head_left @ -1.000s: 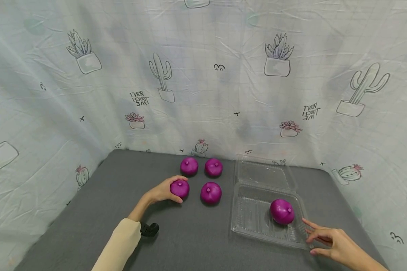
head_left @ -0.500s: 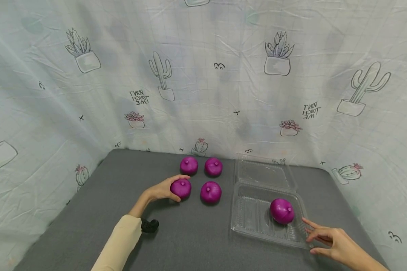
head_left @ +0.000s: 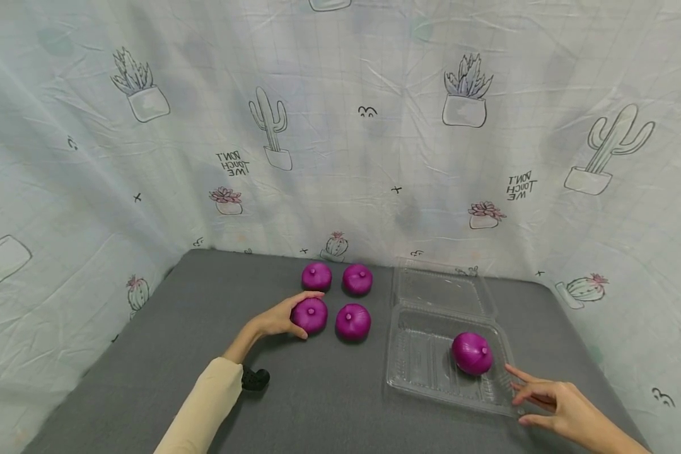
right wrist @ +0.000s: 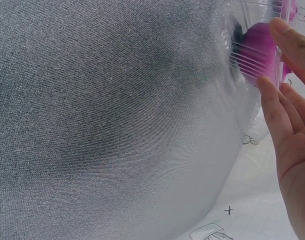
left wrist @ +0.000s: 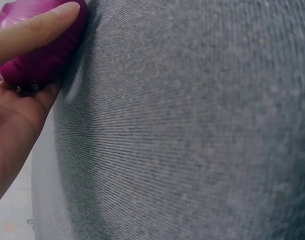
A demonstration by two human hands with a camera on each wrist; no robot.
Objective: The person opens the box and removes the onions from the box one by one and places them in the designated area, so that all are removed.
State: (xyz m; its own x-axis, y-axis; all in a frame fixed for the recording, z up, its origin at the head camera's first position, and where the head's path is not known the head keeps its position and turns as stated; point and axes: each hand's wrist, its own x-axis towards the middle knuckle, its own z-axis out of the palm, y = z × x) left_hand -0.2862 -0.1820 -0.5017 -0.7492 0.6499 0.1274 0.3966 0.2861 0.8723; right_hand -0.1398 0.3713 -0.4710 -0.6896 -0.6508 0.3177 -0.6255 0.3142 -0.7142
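My left hand [head_left: 280, 318] grips a purple onion [head_left: 311, 314] on the grey table [head_left: 318, 403]; thumb and fingers curl round it, as the left wrist view shows with the onion [left wrist: 40, 50] against the palm. Three more purple onions lie close by: one [head_left: 353, 321] just right of it, two behind [head_left: 316, 276] [head_left: 357, 279]. A clear plastic clamshell box [head_left: 425, 372] lies open at the right with one onion [head_left: 472, 354] inside. My right hand [head_left: 545, 400] rests with straight fingers at the box's near right corner, touching its rim [right wrist: 265, 95].
A small black object [head_left: 255, 378] lies on the table beside my left sleeve [head_left: 204, 410]. The clamshell's lid [head_left: 439, 291] lies flat behind the tray. A cactus-print cloth [head_left: 340, 126] hangs round the table's back and sides.
My left hand has shifted slightly to the right with the onion in it, closer to the neighbouring onion. The right hand and box have stayed put.
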